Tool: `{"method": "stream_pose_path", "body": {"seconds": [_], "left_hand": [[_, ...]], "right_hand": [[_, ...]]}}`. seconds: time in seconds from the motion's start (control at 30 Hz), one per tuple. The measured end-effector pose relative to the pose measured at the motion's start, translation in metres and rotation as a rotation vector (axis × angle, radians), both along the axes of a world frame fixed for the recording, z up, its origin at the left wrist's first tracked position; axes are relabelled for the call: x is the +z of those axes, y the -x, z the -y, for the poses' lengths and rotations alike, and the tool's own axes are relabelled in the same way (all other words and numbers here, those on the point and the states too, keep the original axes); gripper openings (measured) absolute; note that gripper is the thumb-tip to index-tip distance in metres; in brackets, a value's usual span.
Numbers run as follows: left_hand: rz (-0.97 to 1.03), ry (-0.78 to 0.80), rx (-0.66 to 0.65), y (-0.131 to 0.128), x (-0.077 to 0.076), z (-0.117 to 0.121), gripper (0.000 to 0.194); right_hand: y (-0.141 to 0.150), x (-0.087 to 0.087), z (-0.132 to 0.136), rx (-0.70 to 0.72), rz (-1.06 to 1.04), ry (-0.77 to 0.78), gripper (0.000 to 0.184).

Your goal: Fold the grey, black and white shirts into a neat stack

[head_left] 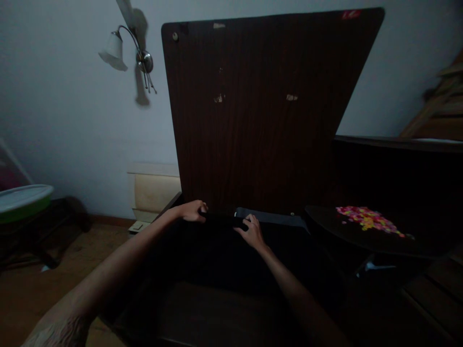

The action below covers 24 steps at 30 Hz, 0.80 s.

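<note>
The pale wall [90, 125] fills the back, and against it the dark wood-grain panel [260, 111] stands raised like a lid, leaning slightly back. Below it is the open wooden chest [171, 203], its inside so dim that the corners are lost to me. My work is in there: a large black cloth [224, 255] spreads across the opening, its far edge just in front of the panel. To my right a round-edged dark shelf [323, 221] juts out. Smaller again are the wall lamp [114, 50] at upper left, the green-sided basin [27, 207] near the left border, the heap of bright petal-like bits [369, 219] on the shelf, and a flat grey-blue piece [280, 218] showing behind the cloth.

Smallest are my own two grips. My left hand [191, 211] has its fingers curled over the cloth's far edge; my right hand [252, 232] grasps the same edge farther along, beside the grey-blue piece. As I judge it, the opening up is done and the cloth is roughly in place; releasing it remains. Whether it lies flat or folded, I cannot tell in this gloom.
</note>
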<state>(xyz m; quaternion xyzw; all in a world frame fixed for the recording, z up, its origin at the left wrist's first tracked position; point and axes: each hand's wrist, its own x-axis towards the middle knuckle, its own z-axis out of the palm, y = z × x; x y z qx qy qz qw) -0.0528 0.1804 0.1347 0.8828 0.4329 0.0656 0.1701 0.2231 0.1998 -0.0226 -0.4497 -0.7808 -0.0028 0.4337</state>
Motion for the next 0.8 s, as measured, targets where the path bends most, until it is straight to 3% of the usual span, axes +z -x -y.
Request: {"method": "stream_pose_path", "body": {"seconds": [0.07,0.13,0.23,0.37,0.47,0.6,0.67,0.8], "left_hand": [[0.157,0.134,-0.019,0.008,0.004,0.001,0.024],[0.189,0.239,0.023,0.016,0.004,0.002,0.023],[-0.004,0.268,0.113,0.023,-0.001,0.001,0.02],[-0.415,0.142,0.222,0.024,-0.005,-0.001,0.023],[-0.479,0.152,0.273,0.031,0.004,-0.002,0.024],[-0.326,0.172,0.303,0.063,0.029,0.0,0.013],[-0.164,0.145,0.327,0.083,0.039,0.004,0.022],[0.132,0.112,0.39,0.109,0.041,0.017,0.035]], "right_hand": [[-0.001,-0.001,-0.002,-0.001,-0.024,0.006,0.021],[-0.001,-0.001,-0.003,0.0,-0.031,0.012,0.021],[-0.001,-0.001,-0.003,0.007,-0.023,0.017,0.019],[0.0,-0.001,-0.002,0.004,0.019,0.021,0.015],[-0.001,-0.001,-0.001,0.003,0.032,0.038,0.014],[0.0,0.0,-0.002,-0.006,-0.012,0.074,0.014],[0.001,0.0,-0.002,-0.028,-0.032,0.094,0.011],[0.0,0.002,-0.007,-0.048,-0.003,0.147,0.008]]}}
